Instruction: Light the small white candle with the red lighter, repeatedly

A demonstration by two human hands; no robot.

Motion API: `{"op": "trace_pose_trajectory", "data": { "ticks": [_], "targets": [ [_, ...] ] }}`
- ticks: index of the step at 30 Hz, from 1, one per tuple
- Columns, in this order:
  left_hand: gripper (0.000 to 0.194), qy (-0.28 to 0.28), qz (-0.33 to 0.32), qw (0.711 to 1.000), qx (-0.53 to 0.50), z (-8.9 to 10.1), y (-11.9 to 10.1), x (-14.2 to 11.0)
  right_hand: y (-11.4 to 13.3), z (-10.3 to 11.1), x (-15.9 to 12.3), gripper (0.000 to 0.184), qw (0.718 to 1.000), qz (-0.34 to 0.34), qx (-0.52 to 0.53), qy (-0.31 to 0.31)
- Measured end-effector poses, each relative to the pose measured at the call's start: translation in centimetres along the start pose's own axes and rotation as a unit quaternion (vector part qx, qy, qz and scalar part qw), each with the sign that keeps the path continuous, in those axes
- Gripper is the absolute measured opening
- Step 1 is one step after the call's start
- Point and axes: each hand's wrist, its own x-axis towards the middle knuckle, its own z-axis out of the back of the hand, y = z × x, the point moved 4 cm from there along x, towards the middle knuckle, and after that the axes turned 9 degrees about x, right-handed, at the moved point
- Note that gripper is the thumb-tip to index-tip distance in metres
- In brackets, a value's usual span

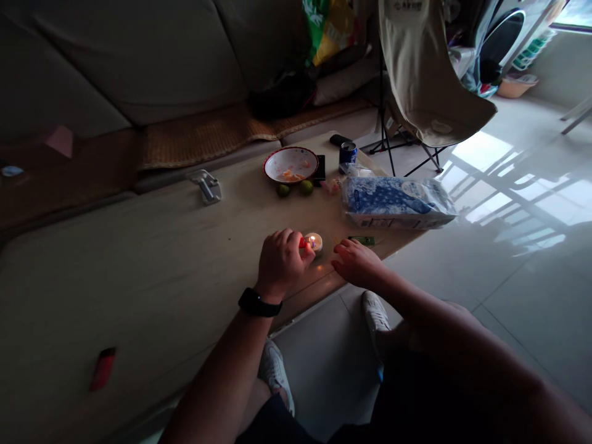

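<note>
My left hand (282,262), with a black watch on its wrist, is closed around a red lighter (303,242). A small flame burns at the lighter's tip, over a small white round cup (317,245) that looks like a tealight candle. To the right, my right hand (356,260) is pinched just above the table edge. A thin yellowish stick seems to poke out of its fingertips, too faint to name surely. Just behind that hand lies a small green packet (363,240).
A plastic-wrapped blue-and-white pack (398,200) lies at the table's right end. Behind are a red-rimmed bowl (280,163) with orange peel, two green fruits (306,187) and a blue can (347,154). A white bracket-like object (208,187) and a red, dark-ended object (102,369) lie leftward.
</note>
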Motion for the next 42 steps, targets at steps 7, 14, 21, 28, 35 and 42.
{"op": "trace_pose_trajectory", "data": {
  "ticks": [7,14,21,28,35,42],
  "targets": [
    [0.016,-0.022,0.010,0.999,-0.024,0.2,0.4,-0.1,0.0,0.2,-0.2,0.024,1.000,0.000,0.025,-0.006],
    [0.014,-0.045,0.019,0.996,-0.071,0.8,2.5,-1.2,-0.3,0.1,-0.1,0.024,0.999,0.005,0.034,-0.003],
    [0.018,-0.052,0.032,0.995,-0.079,0.9,4.5,-2.3,-0.4,-0.1,-0.1,0.025,1.000,0.005,0.027,-0.003],
    [0.015,-0.059,0.066,0.991,-0.104,0.8,5.5,-2.9,0.0,-0.1,-0.2,0.020,1.000,0.011,0.016,0.009],
    [0.017,-0.078,0.082,0.981,-0.155,0.2,5.0,-2.8,-0.5,0.0,-0.1,0.031,0.997,0.011,0.055,-0.056],
    [0.017,-0.113,0.107,0.961,-0.230,0.4,4.4,-2.8,-0.2,0.6,0.2,0.043,0.988,0.028,0.103,-0.114]
  ]
}}
